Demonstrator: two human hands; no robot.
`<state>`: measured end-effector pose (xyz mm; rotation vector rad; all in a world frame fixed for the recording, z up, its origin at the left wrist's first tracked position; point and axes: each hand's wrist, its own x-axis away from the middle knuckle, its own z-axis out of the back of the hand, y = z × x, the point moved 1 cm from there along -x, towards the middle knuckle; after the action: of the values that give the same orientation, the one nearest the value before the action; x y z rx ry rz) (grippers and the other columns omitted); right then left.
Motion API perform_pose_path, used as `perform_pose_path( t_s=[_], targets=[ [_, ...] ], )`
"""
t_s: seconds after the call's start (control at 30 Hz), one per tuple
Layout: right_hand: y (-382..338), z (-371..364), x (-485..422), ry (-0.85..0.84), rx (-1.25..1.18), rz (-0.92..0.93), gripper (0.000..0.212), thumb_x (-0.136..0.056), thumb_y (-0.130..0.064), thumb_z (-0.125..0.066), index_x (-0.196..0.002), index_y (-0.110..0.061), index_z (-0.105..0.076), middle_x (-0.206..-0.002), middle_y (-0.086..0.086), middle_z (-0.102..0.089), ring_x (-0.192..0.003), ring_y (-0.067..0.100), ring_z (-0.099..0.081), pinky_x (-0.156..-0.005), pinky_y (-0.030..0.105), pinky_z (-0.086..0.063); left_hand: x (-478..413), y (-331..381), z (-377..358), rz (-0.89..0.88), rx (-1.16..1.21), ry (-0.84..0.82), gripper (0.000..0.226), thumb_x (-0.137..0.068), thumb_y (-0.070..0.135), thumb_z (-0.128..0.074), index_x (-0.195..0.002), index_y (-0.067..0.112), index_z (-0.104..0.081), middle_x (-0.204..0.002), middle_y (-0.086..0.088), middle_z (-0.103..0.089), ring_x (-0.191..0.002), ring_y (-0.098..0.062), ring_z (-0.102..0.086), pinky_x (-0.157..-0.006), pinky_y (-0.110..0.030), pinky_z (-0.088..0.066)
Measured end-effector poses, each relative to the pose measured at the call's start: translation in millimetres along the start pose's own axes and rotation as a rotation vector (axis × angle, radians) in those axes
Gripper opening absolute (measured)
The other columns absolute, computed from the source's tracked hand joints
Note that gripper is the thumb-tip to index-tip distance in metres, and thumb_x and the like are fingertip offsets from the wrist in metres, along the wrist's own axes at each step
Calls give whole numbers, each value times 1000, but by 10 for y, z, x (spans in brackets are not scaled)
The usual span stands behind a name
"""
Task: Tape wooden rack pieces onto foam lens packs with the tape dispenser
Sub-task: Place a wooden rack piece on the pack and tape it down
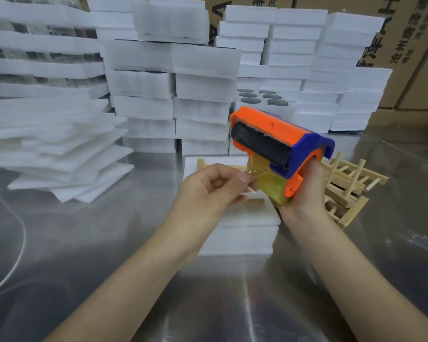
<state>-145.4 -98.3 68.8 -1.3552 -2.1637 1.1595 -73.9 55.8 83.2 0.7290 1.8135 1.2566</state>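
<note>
Above the near foam pack, on which a rack piece lay, the tape end was pinched at the fingertips by the left hand and the dispenser was gripped in the right hand. The step was judged to be freeing the tape end; next it would need to be drawn out and pressed across rack and foam. More racks were piled to the right, with foam stacks ranged beyond.
</note>
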Motion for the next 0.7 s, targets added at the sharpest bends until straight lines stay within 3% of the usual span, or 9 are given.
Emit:
perform_pose_path(
  t_s=[0.07, 0.13, 0.2, 0.27, 0.4, 0.53, 0.7],
  targets=[
    [6, 6, -4, -63, -21, -37, 29, -91, -28, -49, -111, -10, -61, -101, 13, -64, -95, 32, -63, -79, 37, -55, 3, 22, -4, -14, 6, -4, 19, -73, 27, -68, -82, 10, -69, -86, -4, -75, -83, -10, -71, -68, -14, -50],
    [-15, 0, -16, -114, -28, -63, 18, -81, -28, -55, -92, -16, -64, -84, 6, -66, -78, 22, -66, -66, 31, -55, 1, 55, 2, -81, -66, 11, 9, -76, 20, -71, -77, 12, -69, -78, -2, -75, -73, -6, -71, -62, -11, -49],
    [-47, 0, -31, -138, -8, -101, 22, -71, -29, -59, -89, -17, -64, -86, 7, -65, -79, 25, -65, -68, 34, -56, 9, 89, 7, -187, -197, 27, 12, -81, 8, -71, -71, 15, -68, -71, 1, -73, -64, -3, -67, -55, -8, -45],
    [-80, 22, -63, -127, 18, -116, 16, -81, -22, -55, -87, -17, -69, -89, 10, -67, -83, 29, -66, -71, 38, -58, 13, 105, 12, -204, -245, 22, 17, -82, 4, -70, -69, 15, -66, -67, 3, -72, -60, -2, -65, -53, -7, -43],
    [-94, 41, -74, -98, 40, -89, 22, -89, -22, -50, -104, -15, -64, -106, 16, -62, -100, 35, -62, -86, 49, -53, 18, 114, 40, 32, -72, -35, 11, -73, 18, -73, -72, 11, -64, -64, 3, -69, -54, -2, -58, -55, -11, -46],
    [-120, 75, -113, -99, 39, -35, 26, -90, -22, -49, -109, -13, -63, -100, 13, -66, -93, 31, -65, -73, 39, -58, 17, 83, 87, 354, 164, -158, 21, -59, 19, -78, -75, 11, -68, -66, 0, -65, -52, -4, -55, -52, -13, -47],
    [-152, 100, -159, 9, 106, 44, 61, -71, -30, -56, -129, -10, -55, -105, 8, -67, -86, 21, -68, -63, 29, -55, 10, 61, 39, 588, 435, -264, 10, -64, 12, -78, -73, 9, -77, -61, 1, -59, -44, -2, -47, -43, -12, -41]
  ],
)
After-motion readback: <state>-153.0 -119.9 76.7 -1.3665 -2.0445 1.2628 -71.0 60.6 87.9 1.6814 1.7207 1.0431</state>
